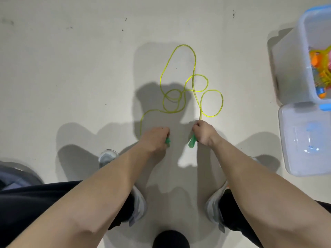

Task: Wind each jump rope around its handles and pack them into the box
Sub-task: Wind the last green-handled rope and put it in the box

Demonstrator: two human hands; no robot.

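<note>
Yellow-green jump rope [183,45] is lying in loose loops on the floor [71,77], toward 12 o'clock from the hands. Left hand [155,138] is clenching one green handle [167,141]; right hand [204,133] is clenching the other handle [192,143]. Clear plastic box [286,59] is sitting open at 3 o'clock, lid [304,140] just beside it.

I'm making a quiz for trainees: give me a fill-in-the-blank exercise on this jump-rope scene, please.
The left hand and right hand each grip a ____ plastic handle.
The translucent yellow rope lies in loose loops on the pale ____.
The clear plastic box with blue trim stands on the person's ____ side, its clear lid off.
Missing words: green; floor; right.
</note>
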